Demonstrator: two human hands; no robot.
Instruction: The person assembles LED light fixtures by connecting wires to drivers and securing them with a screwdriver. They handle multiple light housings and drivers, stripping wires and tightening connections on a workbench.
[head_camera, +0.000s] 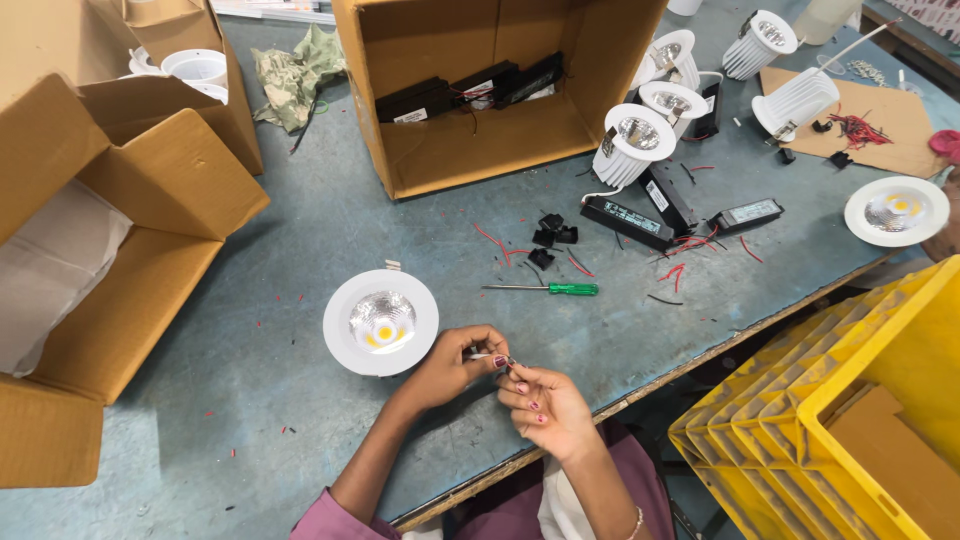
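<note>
My left hand (455, 364) and my right hand (545, 405) meet over the near edge of the blue-grey table (280, 220). Both pinch the end of a thin white wire (487, 355) between their fingertips. The wire's far end is hidden by my left hand. A round white downlight (380, 322) with a shiny reflector and a yellow centre lies face up just left of my left hand. A green-handled screwdriver (548, 289) lies on the table a little beyond my hands.
An open cardboard box (480, 150) holds black driver units. More white downlights (632, 140), black drivers (628, 218), small black clips (553, 235) and red wire scraps (690, 243) lie at the right. Cardboard boxes (110, 250) stand left, yellow crates (850, 400) near right.
</note>
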